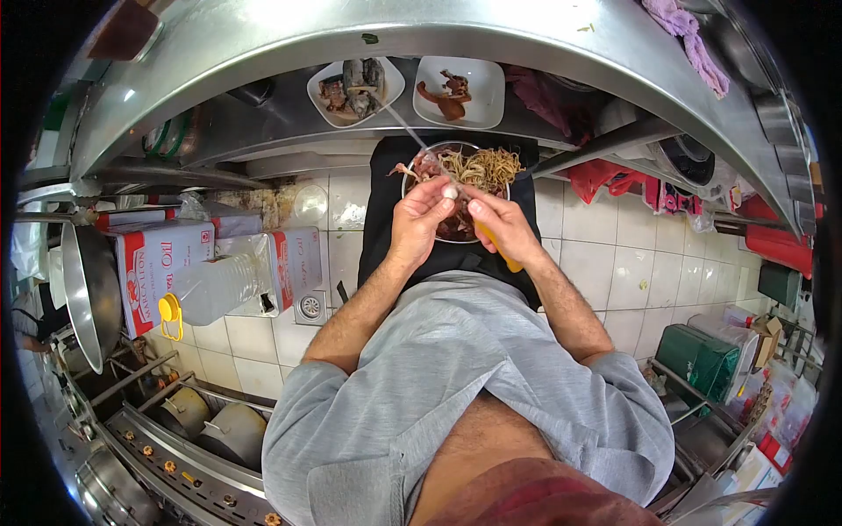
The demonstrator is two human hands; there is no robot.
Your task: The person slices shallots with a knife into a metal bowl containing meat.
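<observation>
Over a round metal bowl (456,239) on my lap, my two hands are close together. My left hand (421,217) pinches a small white roundish piece (451,190) between thumb and fingers. In my right hand (507,226) is a yellow-handled tool (500,250); its working end is hidden by the fingers. Stringy pale-yellow strands (487,167) lie in the right part of the bowl, reddish-brown pieces (424,167) at its left. A thin translucent streak runs from the left dish toward my fingertips; I cannot tell what it is.
On the shelf ahead stand a white dish (396,81) with fish-like pieces and another dish (485,105) with brown scraps. A steel counter (395,39) overhangs them. Cartons (162,272) and a clear plastic jug (219,287) stand left; a stove (175,456) with pots is lower left.
</observation>
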